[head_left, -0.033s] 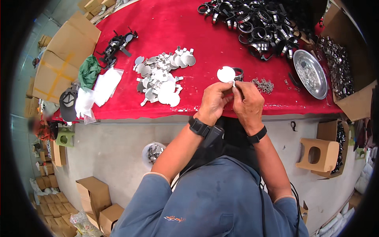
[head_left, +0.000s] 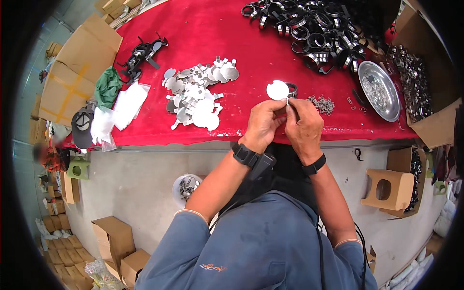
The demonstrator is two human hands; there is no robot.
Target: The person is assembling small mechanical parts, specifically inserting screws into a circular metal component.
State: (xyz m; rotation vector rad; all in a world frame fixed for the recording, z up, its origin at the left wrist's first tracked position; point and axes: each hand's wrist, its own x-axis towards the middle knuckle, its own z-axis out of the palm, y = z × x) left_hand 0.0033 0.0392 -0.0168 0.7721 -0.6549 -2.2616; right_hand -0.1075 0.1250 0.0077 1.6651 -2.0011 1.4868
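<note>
Above cloth (head_left: pixel 208 29), disc (head_left: pixel 277 90) slanting, tab (head_left: pixel 288 101) lower right

The person wears a loose, faded blue-grey shirt (head_left: pixel 241 241) with short sleeves (head_left: pixel 176 237), each finished with a narrow pale orange edge (head_left: pixel 193 213). Darker smudges mark the cloth of the front. A small orange and white marking (head_left: pixel 213 267) sits on the left side of the shirt, and a square patch like a pocket (head_left: pixel 277 274) in the same blue shows further right. The left hand (head_left: pixel 262 121) and right hand (head_left: pixel 305 123) are bare. A wide black strap (head_left: pixel 244 154) circles the left wrist, with a dark boxy device (head_left: pixel 262 166) beside it; a slimmer black band (head_left: pixel 314 165) circles the right wrist. Thin black cables (head_left: pixel 322 256) run along the right side, and the trousers (head_left: pixel 285 169) are black.
</note>
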